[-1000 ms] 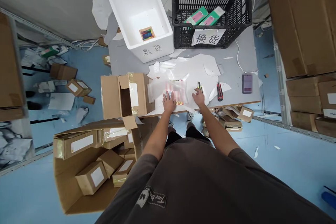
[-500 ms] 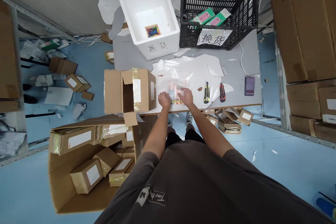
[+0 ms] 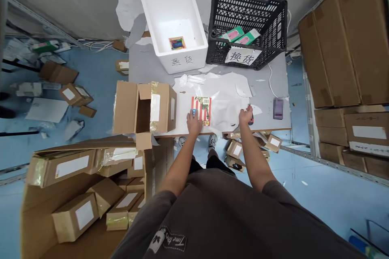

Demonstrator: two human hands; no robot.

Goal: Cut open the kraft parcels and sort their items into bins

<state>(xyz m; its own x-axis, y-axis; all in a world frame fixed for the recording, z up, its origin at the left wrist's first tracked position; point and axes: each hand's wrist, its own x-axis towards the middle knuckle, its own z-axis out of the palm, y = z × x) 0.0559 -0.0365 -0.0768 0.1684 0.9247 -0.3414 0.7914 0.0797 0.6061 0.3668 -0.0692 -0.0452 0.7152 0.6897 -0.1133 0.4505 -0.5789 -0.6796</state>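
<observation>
A small flat booklet with red and cream stripes, a green figure and a barcode lies on white paper. My left hand grips its lower left part, covering that corner. Clear plastic wrap spreads to the booklet's right. At the wrap's right end my right hand is closed, seemingly on its edge, though the fingers hide most of it. Right beside those fingers lies a red-and-black utility knife, partly covered. A dark tip shows beneath the wrap; the second knife is otherwise hidden.
An open cardboard box stands left. Behind are a white foam box holding a colourful item and a black crate with green-and-pink boxes. A phone lies right. A large carton of parcels stands at lower left.
The plastic wrap has come off the booklet and moved right with my right hand, over the yellow knife. The booklet now shows its barcode side. My left hand stays beside it. The view has shifted.
</observation>
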